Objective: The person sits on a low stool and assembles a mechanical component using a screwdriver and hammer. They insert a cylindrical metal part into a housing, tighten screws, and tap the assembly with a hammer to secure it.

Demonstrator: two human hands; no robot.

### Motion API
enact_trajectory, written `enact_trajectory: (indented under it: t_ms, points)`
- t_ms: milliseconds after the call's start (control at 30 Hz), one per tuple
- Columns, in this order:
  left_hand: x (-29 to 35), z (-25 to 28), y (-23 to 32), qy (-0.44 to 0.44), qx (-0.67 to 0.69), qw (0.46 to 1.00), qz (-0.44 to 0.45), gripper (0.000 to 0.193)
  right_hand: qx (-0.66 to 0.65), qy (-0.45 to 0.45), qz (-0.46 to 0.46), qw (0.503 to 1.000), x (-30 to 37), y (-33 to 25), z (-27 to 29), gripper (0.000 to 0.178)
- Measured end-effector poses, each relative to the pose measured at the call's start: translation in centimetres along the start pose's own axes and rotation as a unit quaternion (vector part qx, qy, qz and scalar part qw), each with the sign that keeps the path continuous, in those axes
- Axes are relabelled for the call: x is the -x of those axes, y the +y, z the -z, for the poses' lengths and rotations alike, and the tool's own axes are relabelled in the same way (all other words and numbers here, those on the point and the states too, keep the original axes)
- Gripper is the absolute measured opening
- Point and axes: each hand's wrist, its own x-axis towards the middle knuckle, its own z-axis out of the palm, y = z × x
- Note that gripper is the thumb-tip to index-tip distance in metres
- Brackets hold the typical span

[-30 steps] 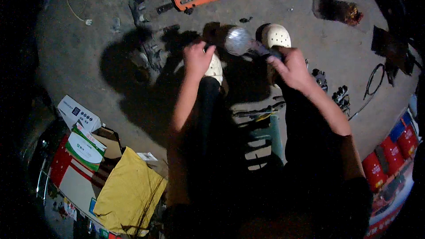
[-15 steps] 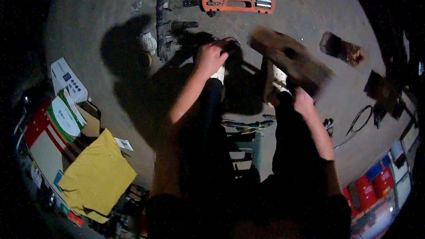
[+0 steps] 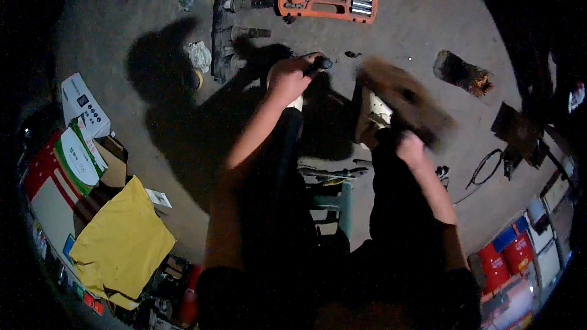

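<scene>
My left hand (image 3: 288,79) is closed around a dark, round-ended piece (image 3: 324,63), held out ahead of my left shoe (image 3: 296,101). What lies under the fist is hidden. My right hand (image 3: 413,151) is a blurred fist beside my right knee. It grips a hammer (image 3: 388,82) whose big brown block head, with a dark eye in its middle, tilts above my right shoe (image 3: 376,109). Motion smears the head, and the handle is mostly out of sight. The hammer and the dark piece are apart.
Ahead lies an orange socket set case (image 3: 329,19), beside a dark rack-like row of rods (image 3: 220,36). A rusty block (image 3: 463,72) and a cable loop (image 3: 486,168) lie right. Boxes (image 3: 85,107) and a yellow sheet (image 3: 125,241) are left. A green stool (image 3: 347,208) stands under me.
The floor and the things on it have shifted slightly left in the view. The hammer head stays blurred and sits a little lower. Both hands keep their grips.
</scene>
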Motion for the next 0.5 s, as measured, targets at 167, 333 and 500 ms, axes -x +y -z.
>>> enact_trajectory:
  t_ms: [167, 333, 500]
  points:
    - [0.4, -0.4, -0.2, 0.015, -0.026, 0.999, -0.037, 0.026, 0.018, 0.011, -0.036, 0.999, -1.5, -0.4, -0.9, 0.036]
    - [-0.2, -0.6, -0.2, 0.038, 0.011, 0.998, -0.051, 0.033, 0.162, 0.008, 0.136, 0.977, 0.4, -1.9, 0.6, 0.036]
    - [0.3, -0.2, -0.1, -0.012, -0.039, 0.999, 0.032, 0.031, 0.138, -0.015, -0.059, 0.989, -1.7, -0.7, -1.3, 0.032]
